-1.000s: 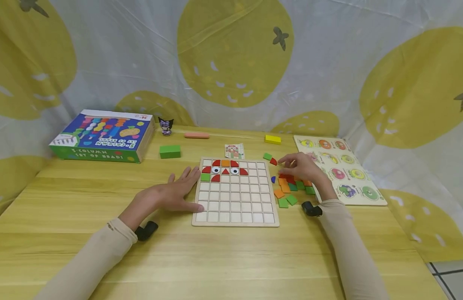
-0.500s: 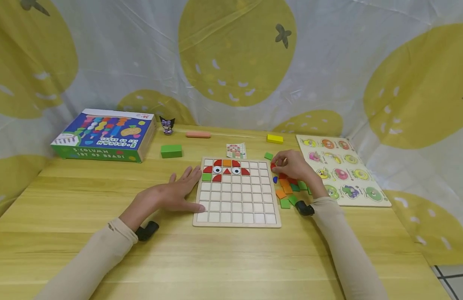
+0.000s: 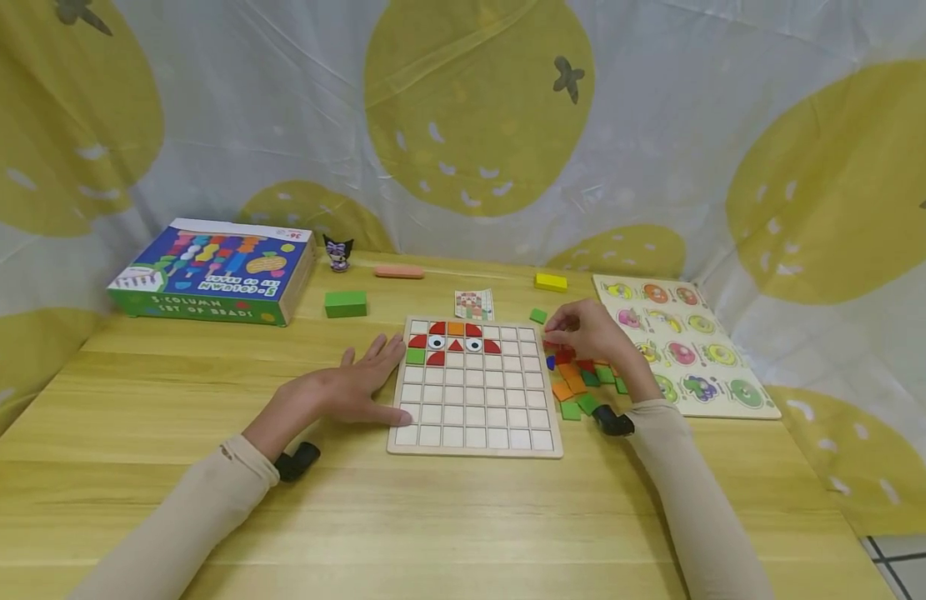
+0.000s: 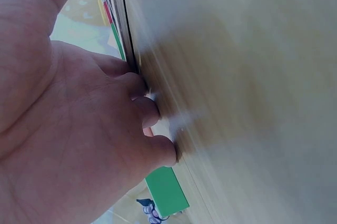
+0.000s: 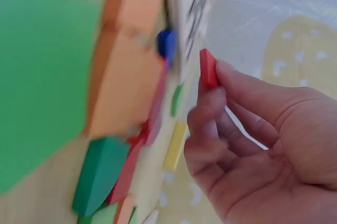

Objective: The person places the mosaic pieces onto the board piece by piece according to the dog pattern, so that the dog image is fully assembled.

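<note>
A wooden grid board [image 3: 473,396] lies in the middle of the table, with red, orange and green tiles and two eye tiles [image 3: 436,342] in its upper left cells. My left hand [image 3: 350,390] rests along the board's left edge, fingers extended and thumb over the lower left corner. Just beyond the right edge, my right hand [image 3: 593,333] pinches a small red tile [image 5: 208,69] between thumb and fingers. In the head view the fingers mostly hide that tile. Loose tiles lie below this hand: orange ones [image 3: 569,379], green ones [image 3: 570,410] and a blue one [image 3: 550,362].
Behind the board lies a small pattern card [image 3: 473,304]. A green block [image 3: 346,304], a figurine [image 3: 338,252], a pink bar [image 3: 399,272] and a yellow block [image 3: 550,282] stand farther back. A bead-set box [image 3: 211,271] is at left, a fruit puzzle board [image 3: 683,354] at right.
My right hand has moved slightly left and taken hold of the red tile that lay near the lone green tile. The left hand stays at the board's edge.
</note>
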Motion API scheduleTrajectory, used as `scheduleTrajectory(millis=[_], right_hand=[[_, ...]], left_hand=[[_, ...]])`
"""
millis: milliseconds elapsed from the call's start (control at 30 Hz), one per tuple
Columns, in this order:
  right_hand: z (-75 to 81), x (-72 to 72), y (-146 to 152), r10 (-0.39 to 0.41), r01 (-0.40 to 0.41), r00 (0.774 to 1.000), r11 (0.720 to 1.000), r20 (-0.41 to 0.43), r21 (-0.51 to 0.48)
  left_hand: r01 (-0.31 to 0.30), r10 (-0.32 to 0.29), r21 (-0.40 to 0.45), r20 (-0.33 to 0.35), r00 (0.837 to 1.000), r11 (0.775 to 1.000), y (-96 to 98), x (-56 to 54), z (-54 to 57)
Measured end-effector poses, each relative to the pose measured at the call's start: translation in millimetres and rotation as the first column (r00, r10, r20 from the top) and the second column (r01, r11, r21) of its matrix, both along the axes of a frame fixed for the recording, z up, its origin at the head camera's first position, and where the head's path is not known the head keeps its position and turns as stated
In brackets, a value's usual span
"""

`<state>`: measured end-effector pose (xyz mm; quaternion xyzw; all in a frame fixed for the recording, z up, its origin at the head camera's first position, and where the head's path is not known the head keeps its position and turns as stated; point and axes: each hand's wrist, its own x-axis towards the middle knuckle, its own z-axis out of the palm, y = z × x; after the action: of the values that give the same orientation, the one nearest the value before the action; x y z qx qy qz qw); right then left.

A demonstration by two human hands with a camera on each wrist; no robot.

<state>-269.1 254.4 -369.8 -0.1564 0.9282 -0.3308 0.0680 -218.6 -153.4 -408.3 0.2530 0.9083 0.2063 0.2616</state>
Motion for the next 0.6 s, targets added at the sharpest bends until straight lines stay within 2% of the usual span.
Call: scheduleTrajectory(millis=[133, 233, 267, 400, 467, 600], right_hand=[[3.8, 4.3, -10.5, 0.047, -0.041, 0.996, 0.996, 0.075, -0.083], [5.2, 8.5, -24.9, 0.115, -0.097, 0.985, 0.986, 0.125, -0.138], [5.0, 9.3, -30.5, 0.14, -0.121, 0.982, 0.982, 0.129, -0.147], [3.3, 9.6, -52.4, 0.203, -0.182, 0.97, 0.971, 0.133, -0.154], [1.9, 8.6, -62.4, 0.214, -0.191, 0.966, 0.969, 0.144, -0.153], [1.1, 9.5, -78.3, 0.232, -0.209, 0.96, 0.967, 0.157, -0.148]], left_hand=[[0.004, -0.004, -0.003, 0.001, 1.0, 1.0, 1.4, 1.7, 3.2], [0.007, -0.007, 0.002, 0.007, 1.0, 1.0, 4.9, 8.7, 16.1], [0.008, -0.008, 0.0, 0.006, 1.0, 1.0, 5.0, 8.9, 16.7], [0.01, -0.01, -0.01, 0.001, 1.0, 1.0, 3.0, 4.2, 11.6], [0.008, -0.008, -0.019, -0.008, 1.0, 1.0, 0.1, -1.9, 0.5], [0.003, -0.003, -0.018, 0.003, 1.0, 1.0, 1.2, -1.8, -0.5]])
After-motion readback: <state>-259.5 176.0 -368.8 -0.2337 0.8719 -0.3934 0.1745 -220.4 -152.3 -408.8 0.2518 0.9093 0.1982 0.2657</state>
